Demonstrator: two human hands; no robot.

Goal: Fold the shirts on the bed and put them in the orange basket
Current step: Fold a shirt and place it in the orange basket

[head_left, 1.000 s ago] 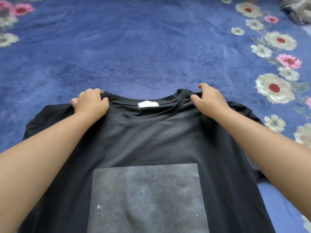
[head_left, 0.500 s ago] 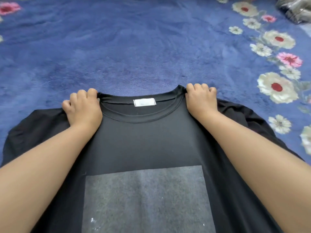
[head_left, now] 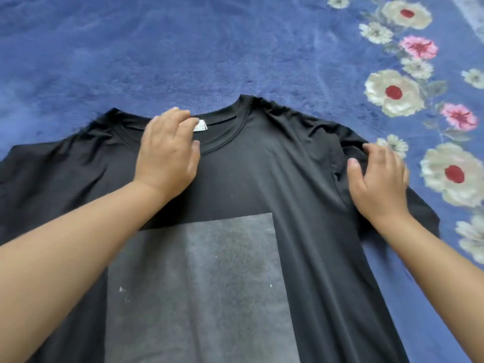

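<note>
two hands on a soft, light black t-shirt [head_left: 275,179]: left hand [head_left: 167,153] pressing flat at the collar [head_left: 235,138], right hand [head_left: 377,179] pinching the bunched sleeve [head_left: 348,145], likely the best hold.

Bed [head_left: 183,48]: blue plush blanket, floral border from 1 to 4 o'clock. Black T-shirt [head_left: 275,174] spread flat, centre to 6 o'clock.

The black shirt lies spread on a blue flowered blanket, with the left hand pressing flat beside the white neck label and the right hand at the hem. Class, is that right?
Not quite. In the head view the right hand is at the sleeve by the shoulder of the shirt, not the hem. The left hand, label and blanket are as stated.
</note>
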